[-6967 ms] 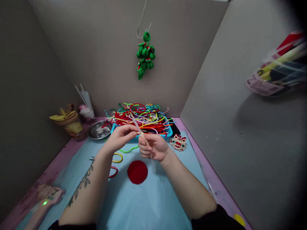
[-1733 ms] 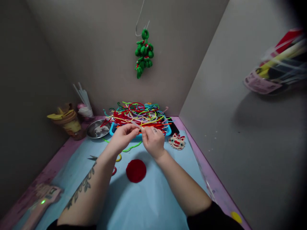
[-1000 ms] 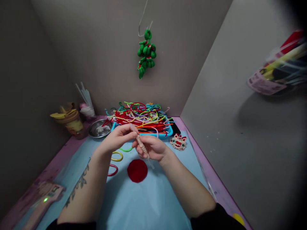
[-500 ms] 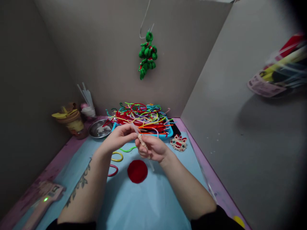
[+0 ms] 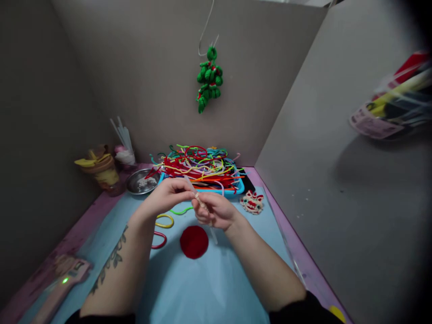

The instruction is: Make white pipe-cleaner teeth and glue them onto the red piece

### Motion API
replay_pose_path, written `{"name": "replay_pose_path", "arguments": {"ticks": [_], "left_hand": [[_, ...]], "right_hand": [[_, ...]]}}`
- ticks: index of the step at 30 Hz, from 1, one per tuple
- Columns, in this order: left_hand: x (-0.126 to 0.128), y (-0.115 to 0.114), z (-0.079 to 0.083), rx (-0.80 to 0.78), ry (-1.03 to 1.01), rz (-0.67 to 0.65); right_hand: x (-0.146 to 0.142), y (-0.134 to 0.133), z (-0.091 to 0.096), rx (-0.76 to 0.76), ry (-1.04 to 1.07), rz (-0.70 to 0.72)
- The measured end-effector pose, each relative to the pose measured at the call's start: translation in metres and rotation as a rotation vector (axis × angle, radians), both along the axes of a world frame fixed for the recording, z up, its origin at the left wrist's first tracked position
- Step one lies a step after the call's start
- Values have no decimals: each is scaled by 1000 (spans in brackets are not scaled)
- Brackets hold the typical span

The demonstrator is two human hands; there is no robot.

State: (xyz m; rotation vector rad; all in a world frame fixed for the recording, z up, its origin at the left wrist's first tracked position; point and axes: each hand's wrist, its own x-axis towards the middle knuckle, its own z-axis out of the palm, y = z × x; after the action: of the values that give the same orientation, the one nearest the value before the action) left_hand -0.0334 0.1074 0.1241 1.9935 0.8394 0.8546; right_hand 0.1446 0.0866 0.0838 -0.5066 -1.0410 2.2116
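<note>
Closest in, a pink gadget point(image 5: 64, 281) sits at the worktop point(image 5: 202, 288) edge, out of the way. A red disc point(image 5: 194, 241) lies just under the hands. The right hand point(image 5: 218, 212) has its grip wrapped shut round a clear stick point(image 5: 213, 236), held slanted above the worktop, I'd guess to steady it. The left hand point(image 5: 165, 198) pinches the stick at the top of the cream coil point(image 5: 200, 203) wound on it. Behind, a tray point(image 5: 236, 191) heaped with pipe cleaners point(image 5: 199, 164) is within easy reach. A green ornament point(image 5: 209, 81) hangs on the back wall.
</note>
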Motion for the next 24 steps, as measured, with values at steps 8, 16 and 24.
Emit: {"name": "replay_pose_path", "arguments": {"ticks": [8, 16, 24], "left_hand": [[3, -2, -1, -80, -51, 40], [9, -2, -5, -121, -53, 121], [17, -2, -10, -153, -90, 165]], "right_hand": [[0, 0, 5, 117, -14, -252], [0, 2, 1, 631, -447, -739], [5, 4, -11, 1487, -1304, -1137]]}}
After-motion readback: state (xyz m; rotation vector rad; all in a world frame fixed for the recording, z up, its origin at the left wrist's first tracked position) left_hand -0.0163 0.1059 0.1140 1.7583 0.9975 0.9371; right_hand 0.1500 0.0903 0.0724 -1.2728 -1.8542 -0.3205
